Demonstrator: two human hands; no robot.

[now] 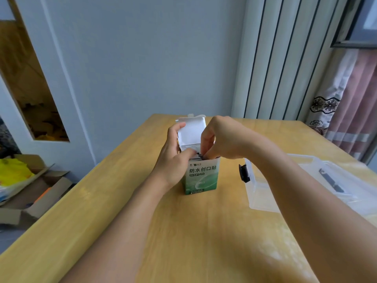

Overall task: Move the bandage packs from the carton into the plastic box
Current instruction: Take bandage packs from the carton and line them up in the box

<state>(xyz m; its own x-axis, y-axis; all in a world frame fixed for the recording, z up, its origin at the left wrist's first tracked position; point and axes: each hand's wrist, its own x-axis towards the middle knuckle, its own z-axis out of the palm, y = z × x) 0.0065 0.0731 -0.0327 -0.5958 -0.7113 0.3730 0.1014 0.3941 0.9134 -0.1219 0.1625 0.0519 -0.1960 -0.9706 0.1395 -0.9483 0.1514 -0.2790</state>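
Both hands worked the green-and-white carton (201,174) at frame centre: your left hand (173,158) gripped its side to steady it, while your right hand (220,139) pinched a bandage pack (199,154) at the open top. Right of it, the plastic box (263,193) waited.

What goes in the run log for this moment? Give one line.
stage: first pick | left hand: steadies carton | right hand: fingertips in open top, pinching contents | plastic box: open on right
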